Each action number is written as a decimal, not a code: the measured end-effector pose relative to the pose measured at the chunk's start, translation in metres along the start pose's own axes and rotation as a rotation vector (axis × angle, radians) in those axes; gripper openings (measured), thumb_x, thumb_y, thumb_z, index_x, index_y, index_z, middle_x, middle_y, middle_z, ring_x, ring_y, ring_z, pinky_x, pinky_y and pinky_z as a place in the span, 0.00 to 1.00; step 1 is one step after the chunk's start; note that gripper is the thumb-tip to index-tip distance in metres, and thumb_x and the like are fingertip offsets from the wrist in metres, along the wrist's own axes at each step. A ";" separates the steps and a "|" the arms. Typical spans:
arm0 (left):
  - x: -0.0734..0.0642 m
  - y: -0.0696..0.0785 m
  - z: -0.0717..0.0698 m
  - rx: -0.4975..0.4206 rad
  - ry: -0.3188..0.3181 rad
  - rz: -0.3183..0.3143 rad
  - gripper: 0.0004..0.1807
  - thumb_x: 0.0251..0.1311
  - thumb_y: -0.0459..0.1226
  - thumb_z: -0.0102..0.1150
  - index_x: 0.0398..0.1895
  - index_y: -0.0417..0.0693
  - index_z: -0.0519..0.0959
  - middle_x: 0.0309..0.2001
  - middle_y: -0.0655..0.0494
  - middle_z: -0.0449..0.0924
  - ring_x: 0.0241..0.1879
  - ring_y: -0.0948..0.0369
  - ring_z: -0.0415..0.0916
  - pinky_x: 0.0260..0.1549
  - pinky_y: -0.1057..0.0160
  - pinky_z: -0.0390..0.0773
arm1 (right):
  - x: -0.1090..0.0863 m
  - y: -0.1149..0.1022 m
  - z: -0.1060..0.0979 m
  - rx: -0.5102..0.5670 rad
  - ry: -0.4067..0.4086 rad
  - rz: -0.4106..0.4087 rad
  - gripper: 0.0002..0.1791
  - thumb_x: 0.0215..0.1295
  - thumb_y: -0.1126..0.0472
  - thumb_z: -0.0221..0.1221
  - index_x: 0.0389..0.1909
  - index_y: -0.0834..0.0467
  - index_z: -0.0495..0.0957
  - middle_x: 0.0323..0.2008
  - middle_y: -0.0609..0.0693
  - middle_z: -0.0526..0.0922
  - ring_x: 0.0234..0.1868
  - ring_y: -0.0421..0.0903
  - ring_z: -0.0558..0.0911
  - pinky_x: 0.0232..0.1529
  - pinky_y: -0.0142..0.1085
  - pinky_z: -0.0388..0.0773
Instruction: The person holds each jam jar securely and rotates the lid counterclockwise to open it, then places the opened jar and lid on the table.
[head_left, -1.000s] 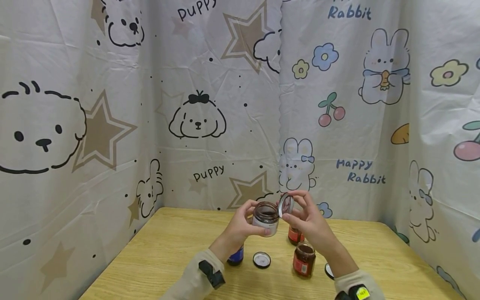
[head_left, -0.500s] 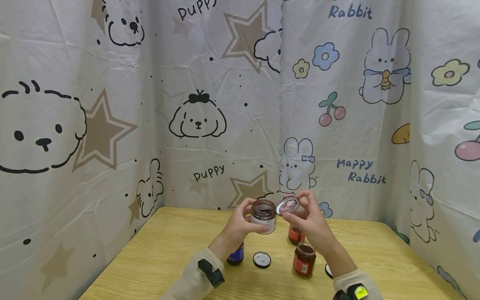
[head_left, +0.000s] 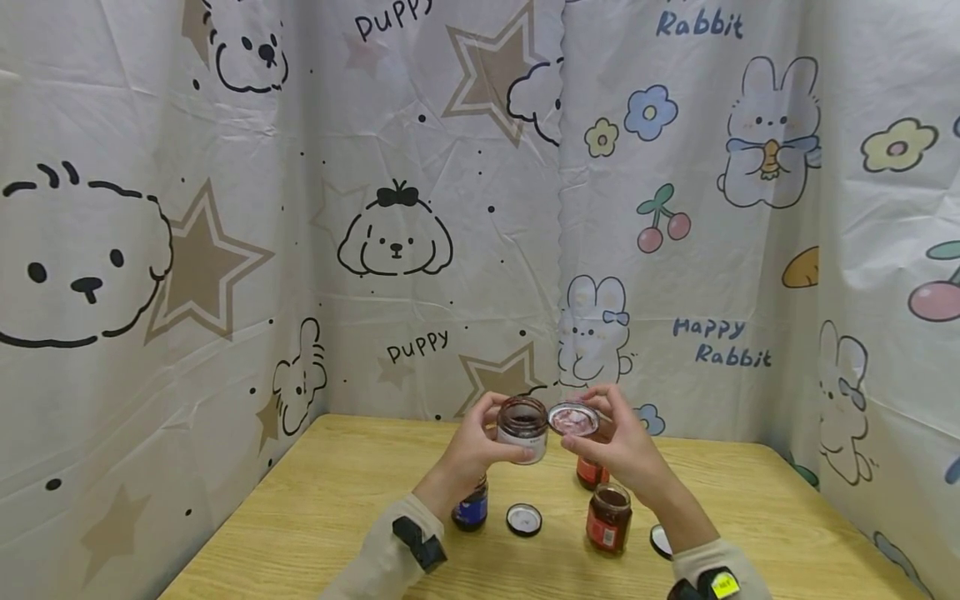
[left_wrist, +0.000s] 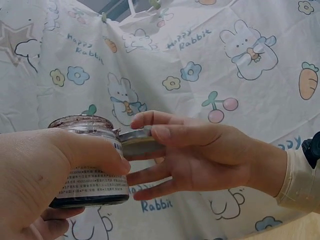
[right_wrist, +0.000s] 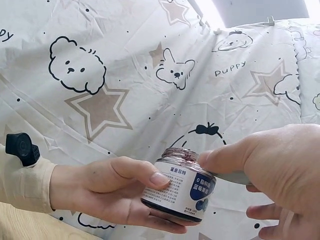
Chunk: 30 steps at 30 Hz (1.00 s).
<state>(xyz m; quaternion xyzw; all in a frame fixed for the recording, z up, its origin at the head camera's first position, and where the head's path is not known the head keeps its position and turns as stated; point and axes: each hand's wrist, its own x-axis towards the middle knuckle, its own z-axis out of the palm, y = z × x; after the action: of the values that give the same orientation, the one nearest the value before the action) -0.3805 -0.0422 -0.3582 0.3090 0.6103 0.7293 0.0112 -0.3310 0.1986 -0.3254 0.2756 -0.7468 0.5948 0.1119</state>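
My left hand grips an open glass jam jar with a white label, held up above the table and tilted slightly. The right wrist view shows blueberries printed on the label of this jar, and dark residue coats its threaded mouth. Beside the rim, my right hand pinches a round metal lid by its edge. Its inner side faces up and is smeared with reddish jam. In the left wrist view the lid is right at the jar's rim.
On the wooden table stand a blue-labelled jar, an open red-labelled jar and another red-labelled jar behind it. One lid lies inside up in the middle; another lid is partly behind the right forearm. Printed curtains surround the table.
The lid has turned from nearly upright to almost flat, inner side up. The jar has shifted slightly left and up in my left hand.
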 end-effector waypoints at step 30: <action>0.039 -0.007 -0.059 0.323 0.168 -0.036 0.39 0.46 0.30 0.79 0.62 0.42 0.69 0.57 0.41 0.70 0.49 0.49 0.79 0.45 0.55 0.82 | 0.055 0.029 0.031 -0.378 0.092 0.030 0.38 0.65 0.59 0.71 0.73 0.50 0.66 0.65 0.61 0.74 0.48 0.51 0.83 0.44 0.43 0.82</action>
<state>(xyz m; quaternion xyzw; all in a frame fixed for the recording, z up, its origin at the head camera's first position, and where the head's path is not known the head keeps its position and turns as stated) -0.4419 -0.0766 -0.3516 0.2338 0.7239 0.6446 -0.0765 -0.3870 0.1579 -0.3307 0.2110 -0.8433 0.4576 0.1869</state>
